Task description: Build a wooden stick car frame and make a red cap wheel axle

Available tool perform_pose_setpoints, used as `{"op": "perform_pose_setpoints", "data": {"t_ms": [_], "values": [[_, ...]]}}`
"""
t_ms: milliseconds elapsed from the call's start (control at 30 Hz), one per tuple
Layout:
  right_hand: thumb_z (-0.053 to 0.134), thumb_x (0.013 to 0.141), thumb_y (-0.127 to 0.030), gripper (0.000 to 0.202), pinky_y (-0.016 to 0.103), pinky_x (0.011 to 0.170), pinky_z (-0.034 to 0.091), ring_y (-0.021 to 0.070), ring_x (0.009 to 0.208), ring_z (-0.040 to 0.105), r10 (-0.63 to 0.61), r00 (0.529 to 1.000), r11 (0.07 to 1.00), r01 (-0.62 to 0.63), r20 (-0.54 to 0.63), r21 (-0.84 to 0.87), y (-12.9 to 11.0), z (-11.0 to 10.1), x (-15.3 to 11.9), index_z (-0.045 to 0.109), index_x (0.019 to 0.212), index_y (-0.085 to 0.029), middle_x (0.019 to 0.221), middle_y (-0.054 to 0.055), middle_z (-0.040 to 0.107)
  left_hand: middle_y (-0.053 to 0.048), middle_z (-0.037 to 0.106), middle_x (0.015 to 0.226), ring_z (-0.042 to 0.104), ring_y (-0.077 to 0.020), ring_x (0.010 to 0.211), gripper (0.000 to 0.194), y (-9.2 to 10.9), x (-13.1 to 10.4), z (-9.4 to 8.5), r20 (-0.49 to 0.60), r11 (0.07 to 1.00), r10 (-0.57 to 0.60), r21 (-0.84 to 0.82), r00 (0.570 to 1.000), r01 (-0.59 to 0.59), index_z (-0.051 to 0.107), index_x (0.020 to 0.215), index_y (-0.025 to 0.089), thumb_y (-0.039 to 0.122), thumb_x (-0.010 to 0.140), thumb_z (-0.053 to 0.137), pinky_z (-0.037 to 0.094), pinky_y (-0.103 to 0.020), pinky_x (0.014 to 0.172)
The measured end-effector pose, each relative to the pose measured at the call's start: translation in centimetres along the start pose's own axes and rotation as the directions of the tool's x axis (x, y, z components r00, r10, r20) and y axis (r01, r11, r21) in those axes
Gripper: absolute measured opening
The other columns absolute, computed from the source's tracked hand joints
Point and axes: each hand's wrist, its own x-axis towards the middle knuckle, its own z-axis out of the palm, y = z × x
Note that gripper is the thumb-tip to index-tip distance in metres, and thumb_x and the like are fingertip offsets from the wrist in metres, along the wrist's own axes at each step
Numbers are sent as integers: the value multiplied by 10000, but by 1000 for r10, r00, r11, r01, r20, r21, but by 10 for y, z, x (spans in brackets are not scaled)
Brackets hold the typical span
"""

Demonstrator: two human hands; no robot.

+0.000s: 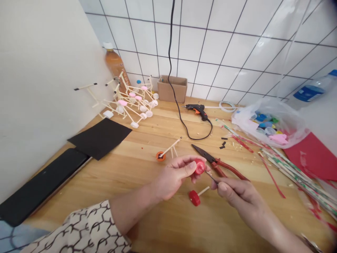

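My left hand (181,172) pinches a red bottle cap (200,166) between thumb and fingers. In my right hand (234,193) is a thin metal tool (211,177), its handle hidden in my grip and its tip at the cap's right edge. Below the hands, a second red cap (195,198) lies on the table with a short wooden stick (204,190) joined to it. Just beyond my left hand sits an orange cap (160,156) fixed to a small stick frame (171,147). Red-handled long-nose pliers (218,162) lie partly open behind my right hand.
Stick models with cap wheels (131,102) stand at the back left, near a drink bottle (116,65). A glue gun (197,109), its cord, and a cardboard box (172,89) are behind. Black card (101,137) lies left; a bag of caps (271,123) and wrapped sticks (297,172) right.
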Motion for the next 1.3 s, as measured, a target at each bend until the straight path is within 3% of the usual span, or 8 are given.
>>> {"op": "perform_pose_setpoints", "data": {"t_ms": [133,533,733,833,1000,1067,1200,1300], "values": [[422,911,-470,428,201,412,279,80,481,307,25,999,995,-29,45,94,1,2,0,597,661,-169,548,-44,328,-82,701,854,569,-111,677,284,1,0,-1,8,1000,-9,-2,1000,9,696,957,144,326,741,728,422,-235,609],[436,914,-412,393,216,436,297,99,472,353,-63,998,997,63,0,52,0,6,6,543,600,-200,508,-43,398,-84,688,885,575,-128,722,318,-1,-1,-1,-6,994,-4,111,1000,4,683,957,140,363,734,730,445,-245,619],[431,930,-318,370,219,440,328,101,462,406,-180,982,977,171,-61,-124,1,7,5,516,591,-195,506,-42,426,-67,678,848,567,-111,693,329,-3,-1,-2,-9,984,11,180,1000,-9,666,947,124,356,725,739,452,-235,613],[439,929,-240,248,229,497,388,117,529,505,-329,937,900,271,-121,-342,3,11,2,609,758,-180,600,-10,540,-48,655,781,554,-101,661,346,-2,-2,-2,-34,974,-15,225,999,22,655,922,110,367,710,749,442,-220,585],[460,917,-227,229,268,483,359,148,509,509,-589,796,611,323,-142,-723,3,17,-2,642,814,-132,601,29,554,-41,648,803,551,-95,670,337,-1,-4,-1,-58,952,-25,304,998,41,651,905,104,360,707,746,441,-212,602],[437,926,-224,246,258,478,355,135,499,504,-531,835,685,324,-143,-652,1,17,-1,635,805,-140,595,17,548,-42,654,825,573,-113,727,303,1,-6,1,-65,938,-3,346,998,26,654,908,110,329,715,735,457,-232,667],[390,951,-292,362,215,470,367,102,492,491,-210,977,945,194,-35,-263,-2,15,3,606,687,-172,541,-27,512,-63,667,894,593,-151,829,258,5,-9,3,-53,897,41,442,998,-13,660,930,118,284,737,701,465,-261,747],[396,943,-372,412,212,455,379,109,492,501,-72,997,986,74,18,-149,-2,10,5,648,676,-184,524,-33,537,-67,667,887,583,-140,772,267,5,-9,1,-64,885,32,465,997,1,660,964,123,303,766,671,459,-229,647]]}}
